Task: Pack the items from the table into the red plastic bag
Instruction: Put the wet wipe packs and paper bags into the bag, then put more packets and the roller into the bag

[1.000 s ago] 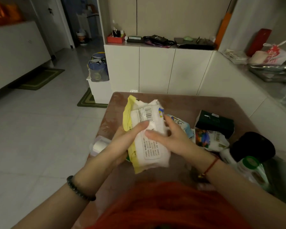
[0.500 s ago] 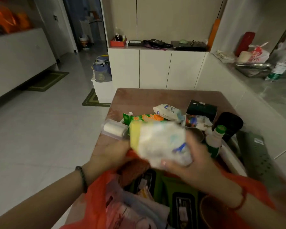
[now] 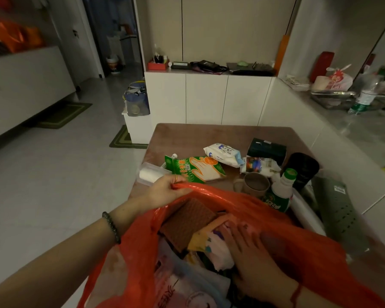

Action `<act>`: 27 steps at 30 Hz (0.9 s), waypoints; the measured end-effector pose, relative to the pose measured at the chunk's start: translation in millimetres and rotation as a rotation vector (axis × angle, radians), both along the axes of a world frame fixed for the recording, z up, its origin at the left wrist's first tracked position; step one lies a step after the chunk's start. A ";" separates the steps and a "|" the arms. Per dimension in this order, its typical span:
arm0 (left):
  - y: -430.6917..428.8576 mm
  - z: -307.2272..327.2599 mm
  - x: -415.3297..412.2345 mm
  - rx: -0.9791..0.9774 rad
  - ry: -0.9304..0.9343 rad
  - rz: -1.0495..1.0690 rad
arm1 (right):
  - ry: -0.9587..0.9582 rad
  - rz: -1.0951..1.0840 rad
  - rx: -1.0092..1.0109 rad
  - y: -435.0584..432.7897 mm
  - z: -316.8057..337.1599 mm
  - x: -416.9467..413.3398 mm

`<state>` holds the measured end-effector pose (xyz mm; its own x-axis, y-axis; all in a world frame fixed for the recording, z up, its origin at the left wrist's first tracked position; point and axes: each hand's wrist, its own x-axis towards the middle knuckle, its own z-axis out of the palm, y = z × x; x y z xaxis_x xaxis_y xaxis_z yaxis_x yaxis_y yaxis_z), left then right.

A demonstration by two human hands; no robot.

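Note:
The red plastic bag [image 3: 138, 254] gapes open at the near edge of the brown table [image 3: 209, 134]. My left hand [image 3: 167, 191] pinches the bag's far rim and lifts it. My right hand [image 3: 251, 250] is inside the bag, fingers over a yellow-and-white soft pack [image 3: 211, 247] that lies on other packed goods beside a brown waffle-textured item [image 3: 187, 223]. On the table lie a green glove pack [image 3: 196, 168], a white wipes pack [image 3: 222, 153], a dark box [image 3: 266, 150], a colourful pouch [image 3: 261, 165], a mug [image 3: 255, 185] and a green-capped bottle [image 3: 280, 192].
A white roll in a clear case [image 3: 149, 174] sits at the table's left edge. A black cylinder [image 3: 302, 167] and a grey perforated sleeve [image 3: 336, 207] lie along the right side. White cabinets [image 3: 207, 98] stand behind the table, and a cluttered counter [image 3: 353, 121] runs to the right.
The yellow-and-white pack went from held up over the table down into the bag with my right hand. My left hand let go of the pack and now holds the bag's rim.

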<state>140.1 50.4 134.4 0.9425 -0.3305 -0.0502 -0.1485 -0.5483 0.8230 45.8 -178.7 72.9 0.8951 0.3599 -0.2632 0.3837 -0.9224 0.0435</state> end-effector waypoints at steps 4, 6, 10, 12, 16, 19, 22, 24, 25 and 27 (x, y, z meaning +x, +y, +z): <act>6.1 -2.6 7.8 0.067 0.126 -0.152 | 0.407 0.129 0.189 5.3 63.8 15.3; 12.5 -2.0 15.1 0.057 0.192 -0.205 | 0.470 0.190 0.442 7.6 100.9 42.4; 26.4 -2.5 43.2 -0.053 0.263 -0.036 | 0.266 -0.023 1.008 18.1 126.2 121.1; 27.5 -8.5 63.8 -0.124 0.273 0.108 | 0.179 -0.161 1.089 25.0 111.7 170.0; 33.3 -39.4 107.3 0.011 0.161 0.363 | 0.132 -0.189 0.786 41.4 53.3 253.2; 44.1 -68.4 134.1 0.189 0.086 0.465 | 0.128 -0.063 0.511 52.5 3.6 297.5; 59.6 -99.8 154.1 0.491 0.107 0.484 | 0.147 0.023 0.338 66.1 -38.3 334.2; 67.2 -117.4 161.5 0.664 0.074 0.419 | 0.114 0.068 0.242 75.9 -56.4 351.2; 68.9 -124.4 164.7 0.688 0.056 0.399 | 0.114 0.080 0.213 79.9 -63.3 358.6; 69.0 -132.4 167.2 0.669 0.034 0.392 | 0.164 0.074 0.176 84.1 -71.8 371.3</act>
